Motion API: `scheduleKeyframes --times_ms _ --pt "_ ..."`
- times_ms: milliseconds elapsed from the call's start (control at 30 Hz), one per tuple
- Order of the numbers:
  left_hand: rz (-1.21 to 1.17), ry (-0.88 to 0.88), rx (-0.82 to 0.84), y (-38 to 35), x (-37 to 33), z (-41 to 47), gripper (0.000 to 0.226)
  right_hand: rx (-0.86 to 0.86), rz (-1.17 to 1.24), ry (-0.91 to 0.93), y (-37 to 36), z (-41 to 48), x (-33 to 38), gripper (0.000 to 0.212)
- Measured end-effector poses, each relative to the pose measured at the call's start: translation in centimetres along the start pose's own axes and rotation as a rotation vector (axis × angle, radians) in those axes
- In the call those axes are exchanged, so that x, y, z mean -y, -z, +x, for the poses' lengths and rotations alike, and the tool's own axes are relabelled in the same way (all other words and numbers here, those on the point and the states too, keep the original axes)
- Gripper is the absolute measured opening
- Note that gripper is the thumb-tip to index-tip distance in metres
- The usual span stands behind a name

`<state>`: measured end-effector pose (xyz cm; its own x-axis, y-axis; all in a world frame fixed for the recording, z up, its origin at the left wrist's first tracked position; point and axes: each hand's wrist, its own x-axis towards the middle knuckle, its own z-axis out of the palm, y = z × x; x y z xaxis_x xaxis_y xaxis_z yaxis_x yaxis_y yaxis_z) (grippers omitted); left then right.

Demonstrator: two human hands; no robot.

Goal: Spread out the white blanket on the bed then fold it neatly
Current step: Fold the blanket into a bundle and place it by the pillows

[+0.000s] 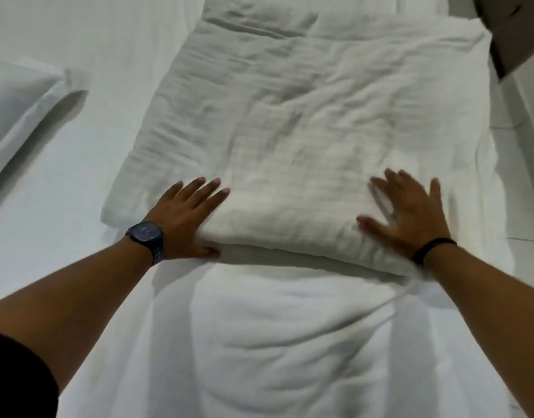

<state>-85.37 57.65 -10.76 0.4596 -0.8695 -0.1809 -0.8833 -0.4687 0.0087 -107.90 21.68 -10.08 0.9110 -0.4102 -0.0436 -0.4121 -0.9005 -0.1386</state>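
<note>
The white blanket (289,122) lies on the bed (78,164) as a long strip, with a thick folded layer on top in the middle. My left hand (184,218) rests flat on the near left corner of that folded layer, fingers spread, thumb tucked under its edge. A dark watch is on that wrist. My right hand (410,212) lies flat and blurred on the near right part of the fold, fingers apart, a dark band on the wrist. Neither hand grips the cloth. A lower blanket layer runs toward me beneath the fold.
A white pillow (15,110) lies at the left edge of the bed. A dark brown piece of furniture (513,28) stands at the top right, beside a pale tiled floor (525,182) along the bed's right side.
</note>
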Motion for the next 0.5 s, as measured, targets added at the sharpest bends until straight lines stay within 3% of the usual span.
scheduleKeyframes --times_ms 133,267,400,500 --pt "0.026 0.052 -0.074 0.7 0.4 -0.7 0.104 0.060 -0.192 0.155 -0.1 -4.1 0.7 0.106" --pt "0.030 0.169 -0.055 0.5 0.5 -0.7 0.094 0.004 -0.248 -0.059 -1.4 -7.9 0.1 0.104" --pt "0.047 0.252 -0.021 1.4 -0.1 -0.2 0.054 0.033 -0.332 -0.125 -1.8 -8.0 0.3 0.054" --pt "0.119 0.292 0.019 2.9 -0.2 -0.5 0.028 0.149 -0.380 -0.146 -0.9 -7.4 0.6 0.048"
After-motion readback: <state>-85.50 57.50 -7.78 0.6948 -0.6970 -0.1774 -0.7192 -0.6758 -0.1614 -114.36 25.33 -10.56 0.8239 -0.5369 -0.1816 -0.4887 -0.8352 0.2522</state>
